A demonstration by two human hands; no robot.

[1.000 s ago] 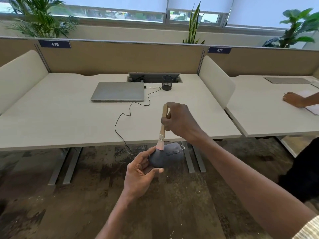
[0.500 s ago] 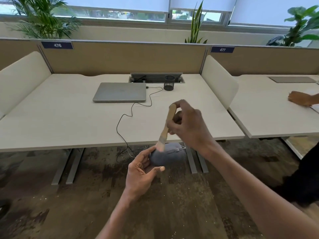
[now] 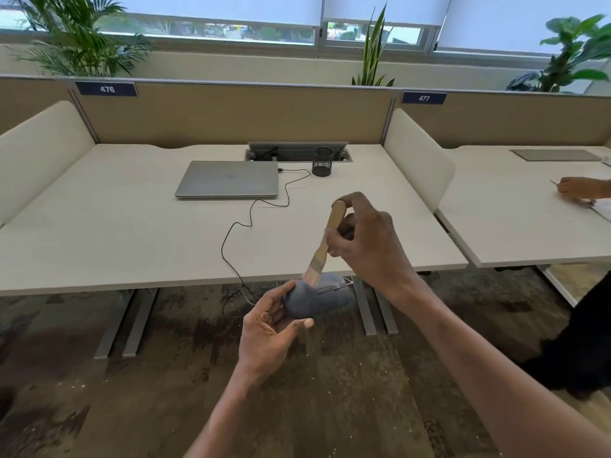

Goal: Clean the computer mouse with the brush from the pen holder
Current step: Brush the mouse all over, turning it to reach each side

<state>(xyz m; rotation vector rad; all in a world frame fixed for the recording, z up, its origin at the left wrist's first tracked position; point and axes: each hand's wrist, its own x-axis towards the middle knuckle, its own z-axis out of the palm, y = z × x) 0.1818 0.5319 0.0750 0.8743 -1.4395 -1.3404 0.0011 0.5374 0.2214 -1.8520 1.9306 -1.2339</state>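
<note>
My left hand holds a dark grey wired computer mouse in the air, just in front of the desk's front edge. My right hand grips the wooden handle of a small flat brush, which is tilted with its pale bristles resting on the mouse's top near its rear. The mouse's thin black cable runs over the desk towards the laptop. A black mesh pen holder stands empty at the back of the desk.
A closed grey laptop lies on the white desk beside an open cable tray. A white divider panel separates the neighbouring desk, where another person's hand rests. Dark patterned floor lies below.
The brush has tilted from nearly upright to leaning right at the top, and my right hand has shifted slightly right. The bristles stay on the mouse; my left hand keeps its hold.
</note>
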